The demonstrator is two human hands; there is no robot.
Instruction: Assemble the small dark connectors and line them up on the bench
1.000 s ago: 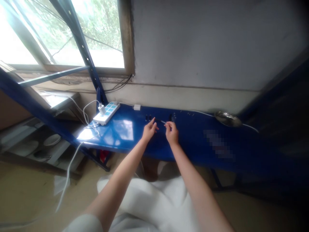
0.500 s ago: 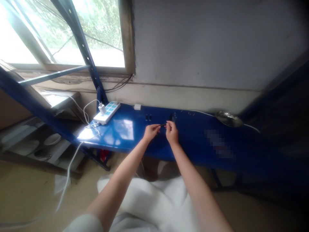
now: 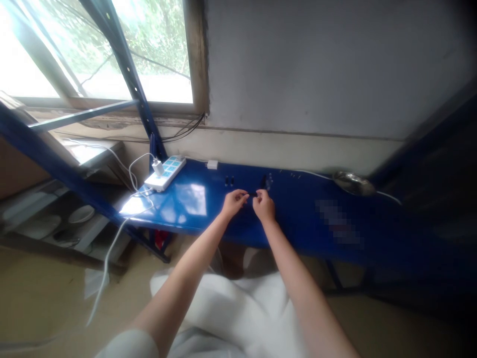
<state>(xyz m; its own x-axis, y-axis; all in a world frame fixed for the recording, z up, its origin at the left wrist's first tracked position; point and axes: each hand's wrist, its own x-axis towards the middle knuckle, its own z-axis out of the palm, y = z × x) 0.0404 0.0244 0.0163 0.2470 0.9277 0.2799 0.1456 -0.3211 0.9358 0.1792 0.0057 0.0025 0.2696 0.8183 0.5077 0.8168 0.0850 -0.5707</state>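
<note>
Between my two hands is a small dark stick-like piece (image 3: 252, 194), held level over the blue table. My left hand (image 3: 234, 203) pinches its left end between thumb and finger. At the other end, my right hand (image 3: 264, 204) is closed on it, with the fingers curled. The piece is too small to name more exactly. Just behind the hands lie two small black pieces with pale ends (image 3: 229, 181), side by side. Beyond my right hand are a dark item (image 3: 263, 180) and several small clear bits (image 3: 270, 179).
A white power strip (image 3: 165, 174) with a plugged-in charger sits at the table's (image 3: 298, 209) left. A white adapter (image 3: 212, 164) lies near the wall. Toward the back right is a shiny metal bowl-like object (image 3: 353, 183). A blue upright post (image 3: 128, 69) stands left.
My right hand has shifted slightly down and left, and its fingers have curled closer round the dark piece. My left hand stays almost in place.
</note>
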